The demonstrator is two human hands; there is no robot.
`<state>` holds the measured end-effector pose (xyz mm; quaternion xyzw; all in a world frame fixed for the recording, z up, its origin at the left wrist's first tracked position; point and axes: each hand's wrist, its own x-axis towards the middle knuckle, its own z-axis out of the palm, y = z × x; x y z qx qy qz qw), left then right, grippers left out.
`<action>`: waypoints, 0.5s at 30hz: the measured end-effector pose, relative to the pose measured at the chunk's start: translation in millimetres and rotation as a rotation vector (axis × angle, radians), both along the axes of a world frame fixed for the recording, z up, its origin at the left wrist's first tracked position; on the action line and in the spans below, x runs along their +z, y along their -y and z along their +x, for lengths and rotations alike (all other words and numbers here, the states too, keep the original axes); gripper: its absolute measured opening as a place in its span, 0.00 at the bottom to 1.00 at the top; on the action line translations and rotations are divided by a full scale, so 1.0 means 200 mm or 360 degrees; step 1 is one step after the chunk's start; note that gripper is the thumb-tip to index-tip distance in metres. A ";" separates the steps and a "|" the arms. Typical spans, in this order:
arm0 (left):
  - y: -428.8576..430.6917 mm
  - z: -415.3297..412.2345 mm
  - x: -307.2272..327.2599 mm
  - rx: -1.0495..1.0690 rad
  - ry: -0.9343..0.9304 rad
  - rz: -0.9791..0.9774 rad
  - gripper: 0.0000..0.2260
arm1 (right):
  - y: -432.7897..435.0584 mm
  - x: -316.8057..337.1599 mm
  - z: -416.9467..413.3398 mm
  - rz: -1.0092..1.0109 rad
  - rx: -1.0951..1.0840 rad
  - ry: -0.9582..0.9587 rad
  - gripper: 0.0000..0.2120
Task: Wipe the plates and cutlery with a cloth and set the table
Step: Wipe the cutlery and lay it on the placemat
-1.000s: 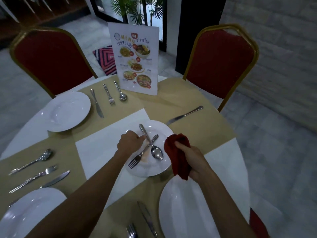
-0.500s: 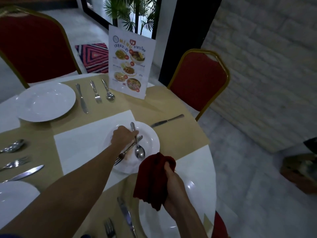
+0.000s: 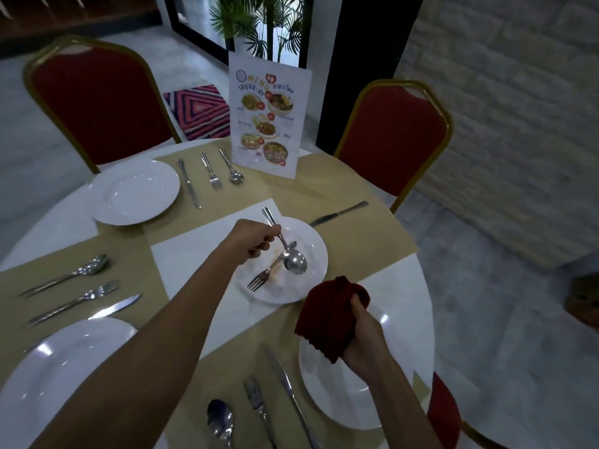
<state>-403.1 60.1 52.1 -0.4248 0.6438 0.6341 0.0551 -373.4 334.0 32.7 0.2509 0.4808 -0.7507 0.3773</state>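
Observation:
A smeared white plate (image 3: pixel 311 238) sits mid-table on a white mat. My left hand (image 3: pixel 254 239) grips the handle of a spoon (image 3: pixel 293 262), whose bowl hovers just over the plate. A fork (image 3: pixel 262 277) lies across the plate under the spoon. My right hand (image 3: pixel 364 341) clutches a dark red cloth (image 3: pixel 329 314) above the near right plate (image 3: pixel 327 400). A knife (image 3: pixel 337 213) rests on the table beyond the smeared plate.
Set places ring the round table: a plate (image 3: pixel 134 191) with cutlery at the far left, a plate (image 3: pixel 61 364) with cutlery at the near left, cutlery at the front. A standing menu card (image 3: pixel 269 124) is at the back. Red chairs (image 3: pixel 393 140) surround the table.
My left hand has closed on the spoon's handle and raised it off the plate. My right hand with the cloth has drawn back toward me, over the near right plate.

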 end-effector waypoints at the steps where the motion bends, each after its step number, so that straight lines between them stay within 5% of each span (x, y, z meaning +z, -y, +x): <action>1: 0.00 0.04 0.04 -0.0037 -0.0001 0.0089 0.09 | 0.02 0.01 0.02 -0.0171 -0.0013 0.0104 0.24; 8: -0.14 0.26 0.15 -0.0301 0.0015 0.0035 0.14 | 0.28 0.19 0.17 -0.0767 0.0174 0.0104 0.24; 15: -0.14 0.41 0.26 -0.0472 -0.0062 -0.0212 0.07 | 0.38 0.26 0.28 -0.0077 0.0791 -0.0180 0.14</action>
